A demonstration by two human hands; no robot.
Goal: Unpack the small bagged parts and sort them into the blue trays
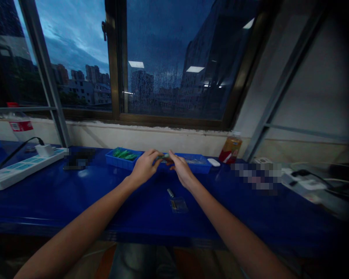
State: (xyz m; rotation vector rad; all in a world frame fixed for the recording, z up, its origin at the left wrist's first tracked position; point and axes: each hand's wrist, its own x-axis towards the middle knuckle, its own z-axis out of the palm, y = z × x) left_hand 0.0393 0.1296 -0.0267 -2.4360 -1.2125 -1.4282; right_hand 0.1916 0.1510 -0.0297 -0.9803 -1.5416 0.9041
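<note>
Over the back of the blue table (84,205), my left hand (144,167) and my right hand (180,167) meet at a small greenish piece (164,156). Fingers of both hands are closed on it; its kind is too small and blurred to tell. Left of my hands stands a blue bin (113,161) with green packets (126,154) in it. Partly behind my right hand is another blue bin (202,169) holding clear plastic bags (193,161). Nearer to me lie a small metal cylinder (170,192) and a little clear bag (178,205) with something yellowish inside.
A white power strip (26,170) with a plugged-in adapter lies at the left, near a red-capped bottle (19,126). A dark object (78,159) rests beside it. Toward the right are a white oval object (213,162), a drink bottle (231,148) and cables (317,178).
</note>
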